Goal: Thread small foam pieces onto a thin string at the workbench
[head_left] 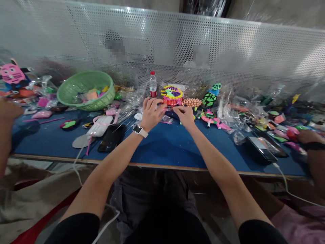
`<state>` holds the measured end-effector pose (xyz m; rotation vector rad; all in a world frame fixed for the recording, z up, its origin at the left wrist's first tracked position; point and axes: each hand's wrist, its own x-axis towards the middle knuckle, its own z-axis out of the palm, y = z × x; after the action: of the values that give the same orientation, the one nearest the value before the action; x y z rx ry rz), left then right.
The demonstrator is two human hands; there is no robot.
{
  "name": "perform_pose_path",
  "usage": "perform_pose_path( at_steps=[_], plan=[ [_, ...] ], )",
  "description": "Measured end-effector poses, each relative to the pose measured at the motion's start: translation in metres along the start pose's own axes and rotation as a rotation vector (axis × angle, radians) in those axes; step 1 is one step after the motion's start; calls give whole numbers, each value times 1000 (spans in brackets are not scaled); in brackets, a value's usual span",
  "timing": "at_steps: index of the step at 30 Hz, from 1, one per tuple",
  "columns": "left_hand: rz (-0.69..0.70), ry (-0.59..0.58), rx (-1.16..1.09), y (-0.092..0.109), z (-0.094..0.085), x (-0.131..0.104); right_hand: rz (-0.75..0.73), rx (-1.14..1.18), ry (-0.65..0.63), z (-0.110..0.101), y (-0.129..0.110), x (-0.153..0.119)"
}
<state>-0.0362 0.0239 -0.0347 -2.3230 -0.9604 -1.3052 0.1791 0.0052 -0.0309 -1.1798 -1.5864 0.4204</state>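
Note:
My left hand [152, 112], with a watch on its wrist, reaches to the colourful clay figures, its fingers apart near a red piece below the yellow-rimmed figure [172, 92]. What it touches is too small to tell. Close on its right, my right hand [185, 114] has its thumb and fingers pinched together; anything between them is too small to make out. Behind my right hand lies a brown scaly clay piece [192, 102]. A dark blue item [172, 114] shows between the hands on the blue table [165, 145].
A green basket [101, 98] with coloured pieces stands left, near a black phone [111, 138] and a white device [101, 125]. A bottle [153, 84] stands behind. Plastic bags and clay figures line the back. Other people's arms are at both sides; a black box [261, 150] lies right.

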Motion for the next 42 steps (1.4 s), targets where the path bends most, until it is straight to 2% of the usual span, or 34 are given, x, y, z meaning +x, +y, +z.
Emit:
perform_pose_path(
  at_steps=[3,7,11,20,25,30,34,38,42],
  plan=[
    [16,-13,13,2,2,0,24,61,6,2,0,1],
    [36,0,42,-3,6,0,-48,120,-32,7,-8,-3],
    [124,27,42,-10,8,-1,-38,165,-63,13,-13,-8],
    [42,128,-35,-4,5,-1,-75,89,-35,12,-14,-12],
    [67,68,-153,-13,11,-2,-200,-26,-15,10,-10,-13],
    [-81,-49,-412,-15,10,-1,-239,-126,-41,6,-3,-9],
    [-261,-117,-711,-12,9,3,-259,-120,-52,2,0,-5],
    [-369,-215,-971,-10,10,5,-281,-109,-56,0,3,-4],
    [-484,-218,-1180,-7,10,6,-260,-35,-35,3,4,-4]
  ],
)
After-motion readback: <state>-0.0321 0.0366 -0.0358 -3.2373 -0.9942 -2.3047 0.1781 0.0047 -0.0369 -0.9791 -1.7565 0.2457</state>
